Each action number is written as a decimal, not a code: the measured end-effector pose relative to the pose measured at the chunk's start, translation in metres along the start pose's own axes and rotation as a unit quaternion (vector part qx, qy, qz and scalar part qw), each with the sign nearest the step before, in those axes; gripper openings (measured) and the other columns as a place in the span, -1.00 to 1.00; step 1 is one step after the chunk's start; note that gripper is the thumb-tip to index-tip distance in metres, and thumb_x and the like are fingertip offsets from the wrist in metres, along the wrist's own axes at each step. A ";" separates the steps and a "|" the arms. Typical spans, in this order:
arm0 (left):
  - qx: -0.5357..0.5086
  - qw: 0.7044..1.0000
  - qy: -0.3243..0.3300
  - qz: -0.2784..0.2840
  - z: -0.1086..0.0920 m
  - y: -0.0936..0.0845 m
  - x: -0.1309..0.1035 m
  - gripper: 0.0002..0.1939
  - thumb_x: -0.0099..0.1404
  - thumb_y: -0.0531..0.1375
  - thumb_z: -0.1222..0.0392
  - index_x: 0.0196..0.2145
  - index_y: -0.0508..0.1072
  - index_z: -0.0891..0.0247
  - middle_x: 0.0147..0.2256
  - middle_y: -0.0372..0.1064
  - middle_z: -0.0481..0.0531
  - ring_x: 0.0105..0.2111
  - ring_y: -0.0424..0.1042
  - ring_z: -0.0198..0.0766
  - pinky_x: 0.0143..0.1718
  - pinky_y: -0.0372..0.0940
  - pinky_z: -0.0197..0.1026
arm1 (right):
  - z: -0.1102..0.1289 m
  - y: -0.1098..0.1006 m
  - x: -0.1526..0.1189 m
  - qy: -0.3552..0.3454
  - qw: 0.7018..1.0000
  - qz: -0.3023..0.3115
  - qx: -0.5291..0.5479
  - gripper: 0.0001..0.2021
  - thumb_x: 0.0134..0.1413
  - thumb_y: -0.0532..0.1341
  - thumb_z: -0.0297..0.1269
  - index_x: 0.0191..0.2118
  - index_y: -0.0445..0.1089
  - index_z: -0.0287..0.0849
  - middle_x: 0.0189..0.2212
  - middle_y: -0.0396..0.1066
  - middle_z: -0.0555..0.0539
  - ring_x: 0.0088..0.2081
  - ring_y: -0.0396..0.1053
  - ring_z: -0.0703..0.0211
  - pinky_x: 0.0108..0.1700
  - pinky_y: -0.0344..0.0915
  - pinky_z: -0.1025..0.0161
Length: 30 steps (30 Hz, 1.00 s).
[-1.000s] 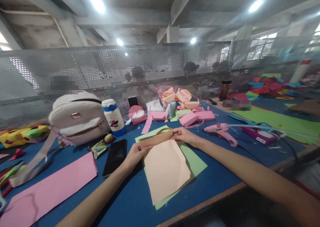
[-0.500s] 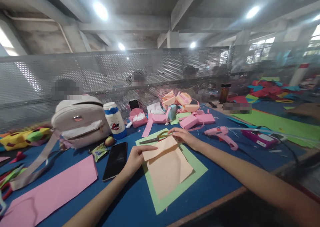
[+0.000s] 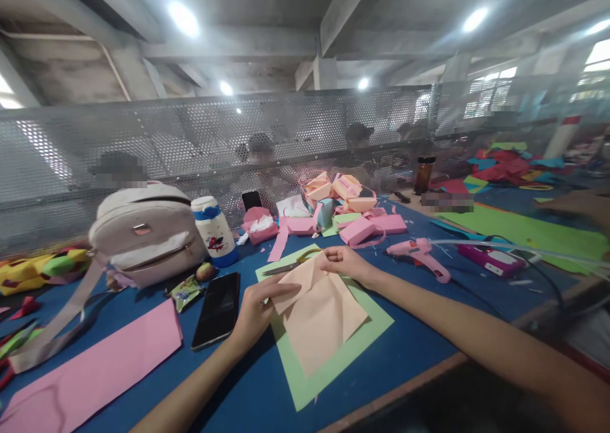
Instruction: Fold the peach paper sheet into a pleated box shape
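Observation:
A peach paper sheet (image 3: 317, 322) with creases lies on a larger light green paper sheet (image 3: 305, 388), its far part lifted and folded over. My left hand (image 3: 260, 302) grips the left edge of the fold, thumb beneath and fingers on top. At the far edge of the fold, my right hand (image 3: 347, 264) pinches the paper between thumb and fingers. Scissors (image 3: 290, 264) with yellow-green handles rest on the green sheet just behind the fold, partly covered by it.
A black phone (image 3: 216, 309) and a pink sheet (image 3: 105, 363) lie to the left. Behind stand a white backpack (image 3: 143, 229) and a bottle (image 3: 214, 233). Pink paper boxes (image 3: 359, 231) sit at the back. A pink glue gun (image 3: 419, 255) and a purple box (image 3: 490, 259) are at right.
My right hand has drawn slightly nearer and now pinches the fold from its far edge. My left fingers reach further over the paper. The peach sheet bulges more in the middle.

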<state>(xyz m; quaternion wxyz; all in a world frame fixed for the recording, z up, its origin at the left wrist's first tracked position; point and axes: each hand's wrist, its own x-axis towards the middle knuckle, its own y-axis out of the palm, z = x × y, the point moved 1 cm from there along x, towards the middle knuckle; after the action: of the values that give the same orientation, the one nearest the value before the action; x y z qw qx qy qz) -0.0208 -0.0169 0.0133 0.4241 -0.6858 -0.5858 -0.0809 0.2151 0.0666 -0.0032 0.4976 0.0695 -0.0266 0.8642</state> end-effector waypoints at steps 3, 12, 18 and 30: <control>-0.003 1.000 -0.001 0.003 0.002 0.000 0.000 -0.75 0.24 0.20 0.32 -0.25 0.67 0.09 -0.08 0.55 0.09 -0.08 0.54 -0.06 -0.14 0.41 -0.22 | 0.002 0.000 -0.001 -0.006 1.000 -0.002 -0.003 -0.55 -0.21 0.46 0.03 -0.29 0.50 -0.24 -0.34 0.54 -0.08 -0.32 0.46 0.16 -0.21 0.29 0.26; -0.059 0.994 -0.089 -0.005 0.001 0.003 0.003 -0.77 0.20 0.18 0.23 -0.32 0.68 0.14 -0.19 0.59 0.08 -0.13 0.56 0.00 -0.12 0.42 -0.12 | 0.008 0.003 -0.005 -0.005 1.000 -0.010 0.002 -0.57 -0.10 0.39 0.10 -0.33 0.47 -0.22 -0.40 0.52 -0.04 -0.38 0.44 0.17 -0.27 0.31 0.27; -0.119 0.975 -0.187 -0.025 0.013 0.005 0.005 -0.64 0.12 0.20 0.20 -0.13 0.62 0.23 -0.05 0.53 0.11 -0.07 0.52 0.06 -0.12 0.43 -0.08 | 0.006 0.003 -0.004 0.020 1.000 0.002 0.014 -0.50 -0.08 0.38 0.10 -0.12 0.44 -0.17 -0.36 0.52 -0.04 -0.39 0.46 0.17 -0.34 0.32 0.29; -0.274 0.924 -0.263 -0.033 0.010 0.007 0.007 -0.46 -0.01 0.29 0.20 0.00 0.53 0.25 0.03 0.48 0.17 0.07 0.41 0.09 0.01 0.36 -0.05 | -0.003 -0.002 0.002 -0.012 0.999 0.005 -0.029 -0.49 -0.10 0.40 0.07 -0.12 0.47 -0.22 -0.28 0.56 -0.12 -0.29 0.50 0.10 -0.23 0.35 0.22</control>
<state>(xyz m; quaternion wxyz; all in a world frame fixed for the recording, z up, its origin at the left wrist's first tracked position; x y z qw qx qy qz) -0.0168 -0.0048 0.0077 0.0473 -0.7521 -0.6537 -0.0690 0.2159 0.0695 -0.0056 0.4945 0.0655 -0.0581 0.8647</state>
